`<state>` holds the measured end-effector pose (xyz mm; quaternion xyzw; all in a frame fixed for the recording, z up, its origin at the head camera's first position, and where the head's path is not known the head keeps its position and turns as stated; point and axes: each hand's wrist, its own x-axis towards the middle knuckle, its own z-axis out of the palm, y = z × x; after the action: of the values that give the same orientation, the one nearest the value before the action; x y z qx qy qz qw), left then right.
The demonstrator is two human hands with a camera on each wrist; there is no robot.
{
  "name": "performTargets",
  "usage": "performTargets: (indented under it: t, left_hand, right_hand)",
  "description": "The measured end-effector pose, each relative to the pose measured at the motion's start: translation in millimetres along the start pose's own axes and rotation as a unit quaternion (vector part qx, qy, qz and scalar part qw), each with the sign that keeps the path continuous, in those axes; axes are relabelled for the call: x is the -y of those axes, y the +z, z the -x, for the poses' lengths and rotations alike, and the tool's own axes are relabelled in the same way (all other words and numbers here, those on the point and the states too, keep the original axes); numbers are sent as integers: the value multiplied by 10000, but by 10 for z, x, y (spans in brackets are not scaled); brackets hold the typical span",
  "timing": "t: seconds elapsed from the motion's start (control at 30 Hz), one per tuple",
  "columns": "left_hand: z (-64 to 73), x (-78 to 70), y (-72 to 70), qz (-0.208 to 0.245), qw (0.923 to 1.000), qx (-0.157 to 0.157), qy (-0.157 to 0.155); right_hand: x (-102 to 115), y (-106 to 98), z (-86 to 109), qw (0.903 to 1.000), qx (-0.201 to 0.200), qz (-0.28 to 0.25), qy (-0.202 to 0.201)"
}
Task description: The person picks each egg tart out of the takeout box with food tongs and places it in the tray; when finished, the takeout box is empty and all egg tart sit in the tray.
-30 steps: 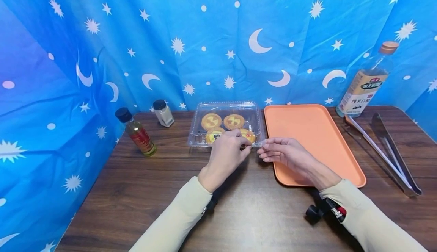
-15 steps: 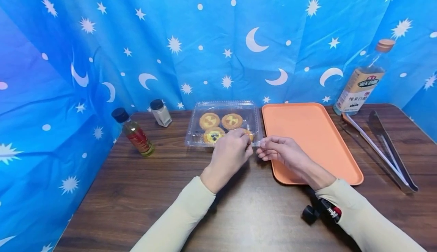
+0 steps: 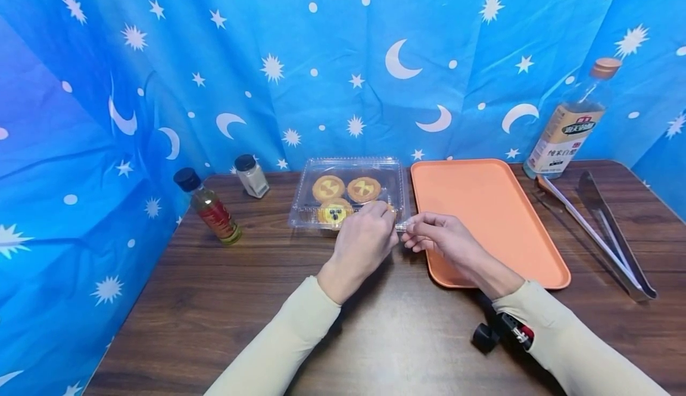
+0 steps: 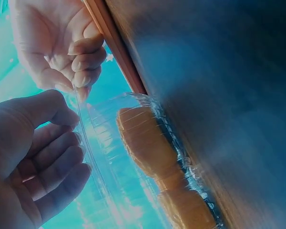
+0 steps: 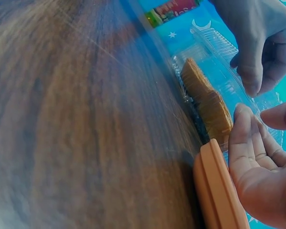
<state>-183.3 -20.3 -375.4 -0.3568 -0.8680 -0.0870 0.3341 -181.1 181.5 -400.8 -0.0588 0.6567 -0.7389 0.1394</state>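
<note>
A clear plastic clamshell container (image 3: 391,172) with its lid down stands on the table, holding several egg tarts (image 3: 364,189). My left hand (image 3: 364,238) pinches the front rim between thumb and curled fingers, covering part of one tart. At the front right corner, my right hand (image 3: 442,235) pinches the rim with thumb and fingertips. In the left wrist view the two hands meet along the lip, the left hand (image 4: 43,152) just beside the right hand (image 4: 62,52). From the right wrist, tarts (image 5: 205,100) show through the container's side.
An orange tray (image 3: 482,205) lies right of the container, partly under my right hand. Metal tongs (image 3: 611,235) and a large vinegar bottle (image 3: 568,128) stand farther right. On the left are a red-labelled bottle (image 3: 214,211) and a shaker (image 3: 252,177). A starry blue cloth (image 3: 321,104) hangs behind.
The head view has shifted slightly. My left hand has rolled and edged right along the rim, uncovering more of the front left tart. My right hand stays at the corner.
</note>
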Motion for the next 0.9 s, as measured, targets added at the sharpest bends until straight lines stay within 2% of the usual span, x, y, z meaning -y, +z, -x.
performTargets:
  t: [0.43,0.77,0.9]
  left_hand:
    - [5,3,0,136,9999,19,-35]
    - [-19,-20,14,169,9997,-161,-83]
    - [-19,-27,11,198,9995,-223,-90]
  right_hand:
    - [-1,24,-6,9998,-153,141,-30]
    - [12,37,3,9995,-242,174,-87]
    - [17,23,6,9999,-157,45,-12]
